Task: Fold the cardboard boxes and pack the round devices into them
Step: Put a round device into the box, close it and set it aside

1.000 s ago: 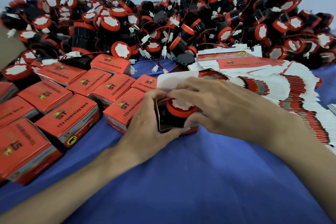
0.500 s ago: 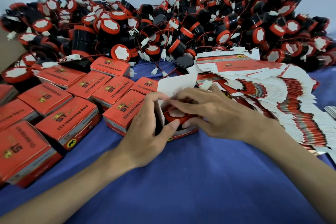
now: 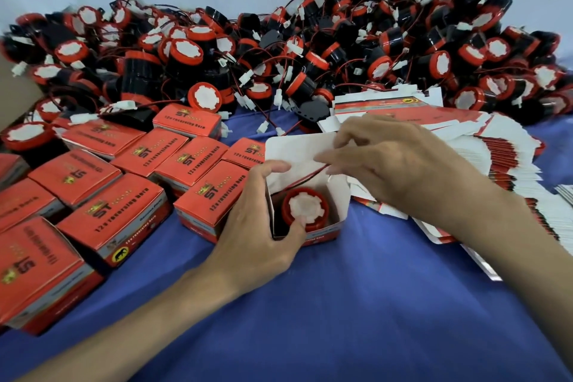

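1. Gripping the left wall of the open box (image 3: 341, 205), the left hand (image 3: 257, 232) rests its thumb on the round device (image 3: 305, 209) seated inside.
2. The right hand (image 3: 390, 164) pinches the device's red wire (image 3: 305, 177) above the box, beside the raised lid flap (image 3: 297, 149).
3. The box stands on the blue tabletop (image 3: 341, 304), between closed boxes (image 3: 124, 217) and flat blanks (image 3: 511, 170).

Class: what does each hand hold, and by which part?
Left hand grips the open box by its left wall, thumb on the round device. Right hand pinches that device's red wire near its upper end.
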Tool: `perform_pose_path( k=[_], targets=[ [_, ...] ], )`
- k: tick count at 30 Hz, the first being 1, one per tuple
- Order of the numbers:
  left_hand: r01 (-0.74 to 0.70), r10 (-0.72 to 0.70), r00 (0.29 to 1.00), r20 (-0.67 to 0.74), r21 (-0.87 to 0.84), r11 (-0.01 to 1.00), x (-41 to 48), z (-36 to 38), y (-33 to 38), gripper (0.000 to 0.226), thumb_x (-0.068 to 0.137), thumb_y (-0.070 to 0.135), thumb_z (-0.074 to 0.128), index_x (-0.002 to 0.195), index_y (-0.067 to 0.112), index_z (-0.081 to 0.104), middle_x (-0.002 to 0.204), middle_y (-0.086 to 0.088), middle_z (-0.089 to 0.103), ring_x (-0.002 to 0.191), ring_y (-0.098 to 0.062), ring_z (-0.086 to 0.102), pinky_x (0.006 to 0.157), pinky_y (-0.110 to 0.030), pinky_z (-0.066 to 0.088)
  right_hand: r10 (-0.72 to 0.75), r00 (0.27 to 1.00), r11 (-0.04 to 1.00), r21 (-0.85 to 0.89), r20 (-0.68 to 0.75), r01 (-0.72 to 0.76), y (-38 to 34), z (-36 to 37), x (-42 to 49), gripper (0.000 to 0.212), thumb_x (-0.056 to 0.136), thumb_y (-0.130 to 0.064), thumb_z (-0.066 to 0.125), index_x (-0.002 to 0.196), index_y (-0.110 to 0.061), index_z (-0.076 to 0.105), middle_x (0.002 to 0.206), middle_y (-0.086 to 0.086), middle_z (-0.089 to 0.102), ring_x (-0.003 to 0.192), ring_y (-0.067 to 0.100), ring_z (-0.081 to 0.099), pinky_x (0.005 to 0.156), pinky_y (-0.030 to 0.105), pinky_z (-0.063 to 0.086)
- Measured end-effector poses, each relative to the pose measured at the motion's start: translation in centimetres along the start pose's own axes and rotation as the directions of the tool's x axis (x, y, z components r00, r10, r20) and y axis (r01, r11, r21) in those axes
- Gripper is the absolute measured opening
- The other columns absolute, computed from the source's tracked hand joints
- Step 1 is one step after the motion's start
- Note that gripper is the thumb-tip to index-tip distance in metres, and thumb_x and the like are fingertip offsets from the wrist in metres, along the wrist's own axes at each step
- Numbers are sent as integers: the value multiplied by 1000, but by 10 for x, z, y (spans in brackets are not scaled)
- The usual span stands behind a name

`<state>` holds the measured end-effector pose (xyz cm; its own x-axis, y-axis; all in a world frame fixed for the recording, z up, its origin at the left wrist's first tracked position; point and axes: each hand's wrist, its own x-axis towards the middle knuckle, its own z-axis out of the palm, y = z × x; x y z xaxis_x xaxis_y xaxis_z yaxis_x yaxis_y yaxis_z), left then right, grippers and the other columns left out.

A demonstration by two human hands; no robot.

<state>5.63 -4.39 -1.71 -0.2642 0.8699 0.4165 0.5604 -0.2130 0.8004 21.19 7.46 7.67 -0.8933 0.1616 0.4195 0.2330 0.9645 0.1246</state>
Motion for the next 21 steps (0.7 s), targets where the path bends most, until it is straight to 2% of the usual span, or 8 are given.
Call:
perform_pose_path(
  k=[3, 5, 7, 9, 12, 17, 19, 21],
  targets=[
    [7, -7, 999, 52, -8, 1000, 1, 1, -3, 57, 77, 22, 59, 118, 43, 25, 119, 11, 48, 113, -6, 52, 96, -27, 44, -54, 981, 991, 108, -186, 76, -23, 8, 4, 15, 92, -9, 62, 102, -2, 71, 77, 11, 60, 60, 28, 55, 49, 42, 49],
    [-19, 19, 996, 85, -4, 1000, 3, 1, -3, 56, 80, 19, 56, 116, 43, 21, 114, 7, 49, 109, -6, 52, 93, -26, 43, -59, 978, 993, 89, -199, 78, -40, 18, 4, 15, 86, 1, 66, 98, -5, 71, 69, 7, 55, 53, 21, 44, 43, 37, 42],
    [-30, 34, 995, 98, -42, 999, 4, 0, -2, 53, 81, 17, 54, 116, 38, 21, 115, 2, 47, 111, -9, 50, 95, -28, 42, -16, 987, 999, 27, -160, 21, -44, 23, 5, 13, 76, 4, 70, 84, -6, 69, 60, 5, 49, 49, 19, 31, 39, 29, 29],
    [-16, 26, 994, 110, -91, 996, 3, 0, -2, 49, 82, 19, 52, 119, 35, 23, 125, -2, 46, 122, -14, 47, 103, -34, 39, 85, 994, 996, -22, -67, -87, -39, 24, 4, 4, 78, -3, 69, 78, -5, 66, 59, 8, 52, 44, 25, 41, 42, 28, 26],
    [27, -14, 994, 106, -126, 992, 3, 0, -1, 53, 78, 13, 48, 119, 37, 25, 126, -3, 47, 121, -17, 49, 104, -40, 40, 265, 959, 960, -119, 103, -253, -33, 28, 3, 12, 95, -14, 53, 96, -11, 64, 84, 6, 60, 74, 34, 59, 55, 32, 28],
    [27, -17, 996, 84, -120, 992, 3, 0, 0, 55, 76, 8, 45, 118, 38, 26, 119, 6, 45, 113, -12, 49, 100, -38, 43, 242, 923, 970, -103, 298, -221, -37, 24, 6, 20, 92, -12, 48, 100, -11, 66, 118, 5, 33, 57, 8, 23, 48, 22, 16],
    [30, -20, 996, 82, -113, 993, 3, 0, 1, 56, 76, 9, 45, 118, 41, 25, 120, 3, 47, 114, -12, 49, 100, -37, 43, 264, 890, 964, -119, 372, -237, -35, 18, 6, 18, 92, -11, 48, 101, -11, 64, 116, 4, 30, 60, 6, 20, 47, 20, 14],
    [29, -21, 997, 78, -100, 995, 2, 0, 0, 57, 75, 9, 45, 118, 40, 25, 124, -6, 47, 117, -17, 49, 100, -40, 42, 308, 870, 950, -176, 386, -258, -37, 18, 6, 19, 93, -13, 51, 108, -15, 62, 102, -1, 26, 67, 13, 28, 48, 23, 16]
  ],
)
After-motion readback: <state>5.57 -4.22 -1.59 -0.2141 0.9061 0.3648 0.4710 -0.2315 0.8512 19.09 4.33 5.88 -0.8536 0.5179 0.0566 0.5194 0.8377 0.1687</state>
